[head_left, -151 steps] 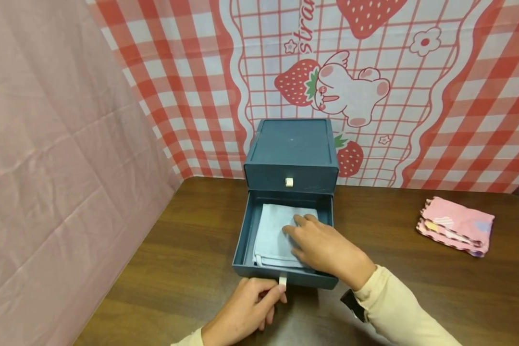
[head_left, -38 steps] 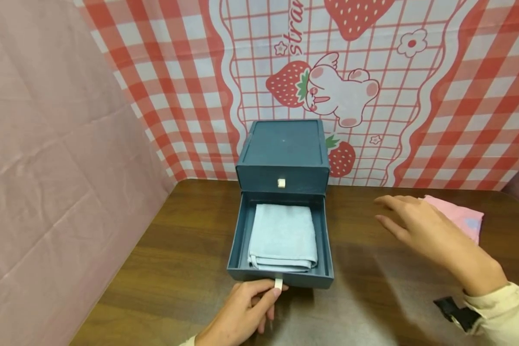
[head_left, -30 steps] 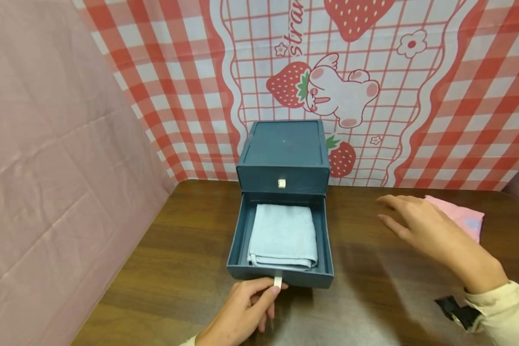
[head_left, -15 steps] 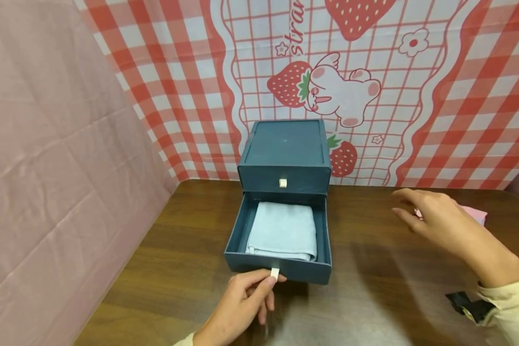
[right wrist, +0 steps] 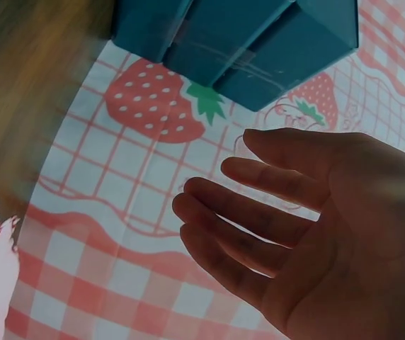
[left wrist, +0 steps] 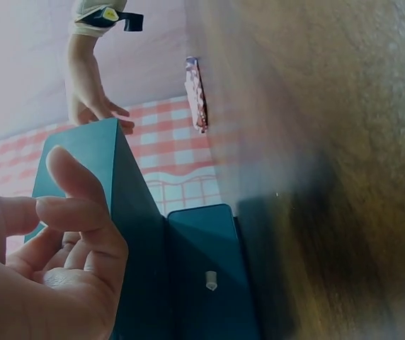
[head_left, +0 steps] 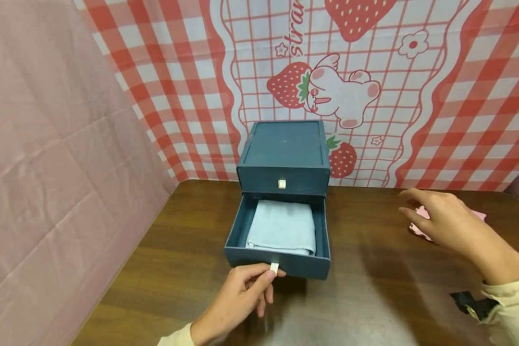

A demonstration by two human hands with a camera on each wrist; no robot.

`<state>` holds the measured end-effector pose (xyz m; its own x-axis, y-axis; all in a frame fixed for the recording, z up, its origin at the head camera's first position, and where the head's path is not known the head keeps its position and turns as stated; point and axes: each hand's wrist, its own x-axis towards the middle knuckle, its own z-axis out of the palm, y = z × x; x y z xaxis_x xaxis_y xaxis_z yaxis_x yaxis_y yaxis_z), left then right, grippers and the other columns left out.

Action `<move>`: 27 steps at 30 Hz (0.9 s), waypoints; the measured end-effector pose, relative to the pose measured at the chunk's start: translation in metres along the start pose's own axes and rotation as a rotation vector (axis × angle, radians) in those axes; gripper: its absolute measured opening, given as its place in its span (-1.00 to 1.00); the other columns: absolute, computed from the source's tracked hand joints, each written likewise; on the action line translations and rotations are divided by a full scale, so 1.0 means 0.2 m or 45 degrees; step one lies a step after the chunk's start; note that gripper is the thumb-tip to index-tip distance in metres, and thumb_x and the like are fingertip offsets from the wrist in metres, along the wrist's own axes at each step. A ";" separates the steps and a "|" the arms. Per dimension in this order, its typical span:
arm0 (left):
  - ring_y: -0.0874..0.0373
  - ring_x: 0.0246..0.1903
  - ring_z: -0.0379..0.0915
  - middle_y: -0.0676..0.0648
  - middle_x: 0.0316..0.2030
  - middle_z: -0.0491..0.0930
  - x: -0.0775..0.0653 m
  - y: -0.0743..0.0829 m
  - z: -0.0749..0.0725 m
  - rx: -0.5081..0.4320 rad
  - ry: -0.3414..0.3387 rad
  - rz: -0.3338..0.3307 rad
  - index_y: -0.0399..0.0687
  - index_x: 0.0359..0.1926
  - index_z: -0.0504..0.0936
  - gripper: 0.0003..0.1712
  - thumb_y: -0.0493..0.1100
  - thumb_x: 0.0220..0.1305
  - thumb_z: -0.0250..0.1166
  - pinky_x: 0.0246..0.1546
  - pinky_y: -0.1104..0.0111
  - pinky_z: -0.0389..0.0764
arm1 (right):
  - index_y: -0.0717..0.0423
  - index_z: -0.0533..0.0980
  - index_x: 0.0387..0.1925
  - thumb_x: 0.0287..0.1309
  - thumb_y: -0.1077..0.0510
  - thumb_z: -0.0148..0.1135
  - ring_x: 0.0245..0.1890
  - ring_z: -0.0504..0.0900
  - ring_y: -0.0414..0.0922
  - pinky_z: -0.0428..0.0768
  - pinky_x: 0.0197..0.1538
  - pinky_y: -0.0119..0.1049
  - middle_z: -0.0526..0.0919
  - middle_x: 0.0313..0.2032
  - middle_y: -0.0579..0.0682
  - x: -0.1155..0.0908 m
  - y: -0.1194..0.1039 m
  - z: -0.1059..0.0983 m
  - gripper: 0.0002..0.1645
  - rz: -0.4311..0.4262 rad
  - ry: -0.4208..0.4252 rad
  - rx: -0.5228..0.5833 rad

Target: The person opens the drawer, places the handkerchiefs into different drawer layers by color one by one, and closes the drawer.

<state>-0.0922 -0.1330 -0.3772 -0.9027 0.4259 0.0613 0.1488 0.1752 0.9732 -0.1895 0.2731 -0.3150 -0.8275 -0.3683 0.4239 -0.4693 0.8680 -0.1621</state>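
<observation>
My left hand [head_left: 242, 295] pinches the white pull tab [head_left: 274, 268] of an extended blue drawer [head_left: 300, 266]. A folded pale blue towel [head_left: 282, 227] lies inside that drawer. The drawer belongs to a small blue drawer cabinet [head_left: 284, 144] at the back of the table. Fingers spread and relaxed, my right hand [head_left: 456, 223] hovers at the right and holds nothing; its palm shows in the right wrist view. Behind it on the table is a folded pink cloth [head_left: 421, 226], partly hidden by the hand.
Above the extended drawer is a closed one with a white tab [head_left: 282, 183]; in the left wrist view another closed drawer [left wrist: 202, 248] sits below. A checked strawberry curtain [head_left: 199, 96] hangs behind the wooden table [head_left: 190, 230], a pink curtain [head_left: 60, 168] at left.
My right hand has left the blue towel and moved right, near the pink cloth. Lately my left hand has risen slightly with the tab, and the drawer's front edge sits higher.
</observation>
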 end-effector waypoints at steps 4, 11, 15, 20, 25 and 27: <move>0.23 -0.76 0.40 -0.06 -0.57 0.53 0.01 0.00 -0.01 0.012 -0.002 0.016 -0.04 -0.01 0.69 -0.64 0.03 0.53 0.07 -0.72 0.22 0.54 | 0.21 0.60 -0.13 0.10 0.25 0.38 -0.28 0.69 0.22 0.54 -0.23 0.21 0.73 -0.28 0.16 -0.02 0.04 0.01 -0.73 0.023 -0.017 -0.001; 0.22 -0.76 0.42 -0.06 -0.57 0.54 0.03 0.00 -0.01 0.045 -0.003 0.035 0.03 -0.04 0.70 -0.68 0.02 0.53 0.07 -0.71 0.24 0.55 | 0.23 0.60 -0.11 0.12 0.21 0.38 -0.25 0.69 0.24 0.54 -0.23 0.22 0.73 -0.26 0.18 -0.03 0.08 0.02 -0.70 0.037 -0.096 -0.049; 0.22 -0.77 0.42 -0.07 -0.58 0.55 0.04 -0.01 -0.02 0.076 -0.004 0.070 -0.03 -0.04 0.70 -0.69 -0.01 0.54 0.08 -0.72 0.26 0.54 | 0.17 0.61 -0.16 0.17 0.19 0.35 -0.29 0.69 0.17 0.55 -0.25 0.19 0.72 -0.31 0.09 -0.03 0.10 0.01 -0.79 0.052 -0.130 -0.070; 0.22 -0.76 0.43 -0.04 -0.57 0.56 0.05 -0.02 -0.02 0.101 -0.005 0.067 0.00 -0.02 0.69 -0.69 0.00 0.54 0.07 -0.67 0.23 0.57 | 0.13 0.61 -0.20 0.13 0.21 0.37 -0.36 0.68 0.11 0.55 -0.32 0.17 0.71 -0.38 0.02 -0.05 0.12 0.02 -0.82 0.050 -0.120 -0.068; 0.21 -0.76 0.44 -0.03 -0.57 0.56 0.07 -0.03 -0.02 0.098 -0.002 0.040 0.03 -0.01 0.69 -0.68 0.02 0.54 0.06 -0.68 0.21 0.57 | 0.14 0.61 -0.22 0.09 0.23 0.38 -0.40 0.67 0.06 0.55 -0.36 0.13 0.69 -0.43 -0.02 -0.07 0.15 0.03 -0.81 0.045 -0.096 -0.065; 0.21 -0.76 0.43 -0.03 -0.56 0.56 0.07 -0.04 -0.02 0.095 -0.003 0.035 0.04 -0.01 0.69 -0.68 0.02 0.54 0.07 -0.68 0.20 0.57 | 0.15 0.60 -0.22 0.08 0.24 0.39 -0.40 0.67 0.06 0.56 -0.37 0.13 0.69 -0.43 -0.02 -0.08 0.17 0.04 -0.80 0.047 -0.100 -0.069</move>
<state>-0.1071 -0.1314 -0.3830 -0.8970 0.4334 0.0874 0.2032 0.2287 0.9520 -0.1943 0.3051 -0.3340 -0.8664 -0.3591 0.3470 -0.4227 0.8974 -0.1268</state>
